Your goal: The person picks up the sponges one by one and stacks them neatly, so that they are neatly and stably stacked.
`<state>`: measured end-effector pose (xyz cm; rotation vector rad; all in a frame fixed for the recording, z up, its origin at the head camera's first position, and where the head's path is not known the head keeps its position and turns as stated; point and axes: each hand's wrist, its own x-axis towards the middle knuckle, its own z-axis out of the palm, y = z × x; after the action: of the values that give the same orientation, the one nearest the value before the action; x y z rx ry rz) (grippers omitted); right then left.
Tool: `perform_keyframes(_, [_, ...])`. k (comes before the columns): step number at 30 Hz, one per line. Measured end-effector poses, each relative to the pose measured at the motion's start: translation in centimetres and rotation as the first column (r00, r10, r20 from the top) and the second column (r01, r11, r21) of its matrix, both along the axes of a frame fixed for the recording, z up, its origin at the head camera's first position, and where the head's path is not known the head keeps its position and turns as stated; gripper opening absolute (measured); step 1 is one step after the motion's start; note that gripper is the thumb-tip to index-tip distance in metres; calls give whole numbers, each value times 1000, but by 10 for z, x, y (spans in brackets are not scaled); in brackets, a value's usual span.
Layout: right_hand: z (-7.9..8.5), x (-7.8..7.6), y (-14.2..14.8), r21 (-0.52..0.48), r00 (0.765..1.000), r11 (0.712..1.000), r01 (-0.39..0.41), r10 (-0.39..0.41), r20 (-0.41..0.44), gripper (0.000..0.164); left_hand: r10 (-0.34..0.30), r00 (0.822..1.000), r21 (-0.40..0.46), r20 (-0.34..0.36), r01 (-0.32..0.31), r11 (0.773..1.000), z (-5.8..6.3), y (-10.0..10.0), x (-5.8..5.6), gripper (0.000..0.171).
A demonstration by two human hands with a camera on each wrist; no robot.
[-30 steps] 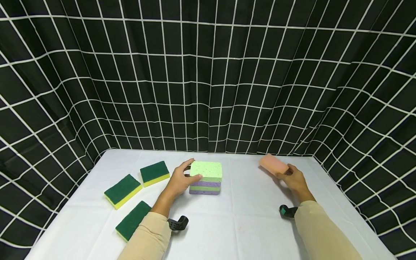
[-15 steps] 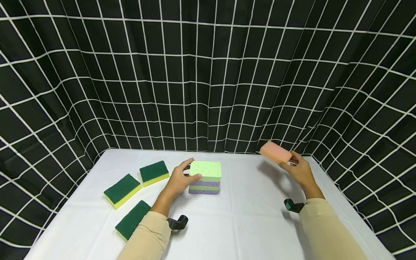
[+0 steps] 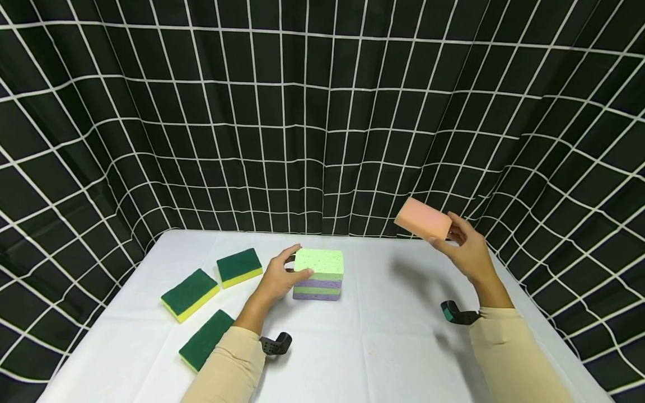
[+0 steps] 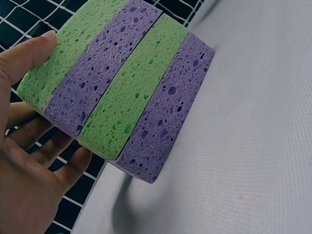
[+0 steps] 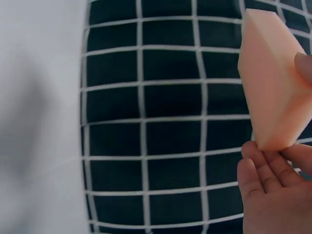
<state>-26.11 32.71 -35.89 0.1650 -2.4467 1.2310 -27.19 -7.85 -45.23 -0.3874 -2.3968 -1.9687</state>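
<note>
My left hand [image 3: 279, 279] grips the light green sponge [image 3: 319, 262] on top of a stack, thumb on its near face and index finger behind. Beneath it, purple and green sponges alternate; the left wrist view shows the pitted layers, including a purple sponge [image 4: 170, 97], lying flush. Other left fingers sit beside the stack's end. Over the right part of the table, my right hand [image 3: 468, 249] holds a peach-orange sponge [image 3: 424, 218] by one end, tilted and raised, its shadow below. In the right wrist view the thumb presses the peach sponge [image 5: 268, 83] from one side, fingers opposite.
Three green-and-yellow scouring sponges lie at the left: a far one [image 3: 239, 266], a middle one [image 3: 190, 294] and a near one [image 3: 206, 338] partly behind my left sleeve. A white cloth [image 3: 373, 358] covers the table. Black curtain with white grid [image 3: 322, 112] surrounds its back and sides.
My right hand has lifted the peach-orange sponge off the table, raising it well above the surface. My left hand and the stack have stayed in place.
</note>
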Motion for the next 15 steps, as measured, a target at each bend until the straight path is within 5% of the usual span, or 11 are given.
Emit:
perform_keyframes(7, [17, 9, -15, 37, 990, 995, -89, 93, -106, 83, -11, 1000, -7, 4, 11, 1000, 1, -1, 1, 76])
perform_keyframes(15, [51, 35, -49, 39, 935, 969, -244, 246, -255, 76, -18, 1000, -23, 10, 19, 1000, 2, 0, -1, 74])
